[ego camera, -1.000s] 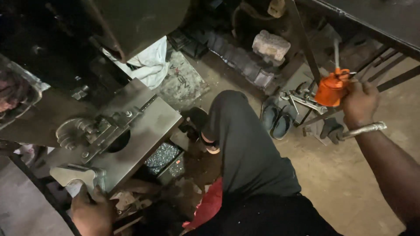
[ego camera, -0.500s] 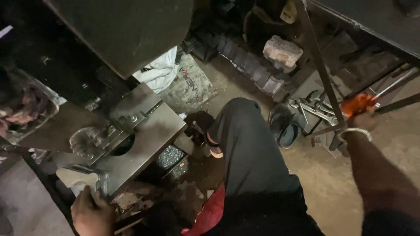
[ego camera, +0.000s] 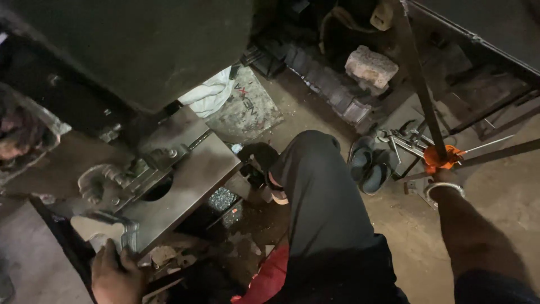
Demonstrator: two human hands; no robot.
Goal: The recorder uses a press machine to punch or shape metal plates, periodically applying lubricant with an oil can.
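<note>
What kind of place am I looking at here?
Most likely a small metalworking shop: a heavy press machine with a steel bed, loose spanners on the dirt floor, and an orange oil can at the right hand.

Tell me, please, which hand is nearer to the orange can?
The right hand: it is at the orange can, partly hidden behind a metal bar. The left hand is far across the frame, by the metal plate.
</note>
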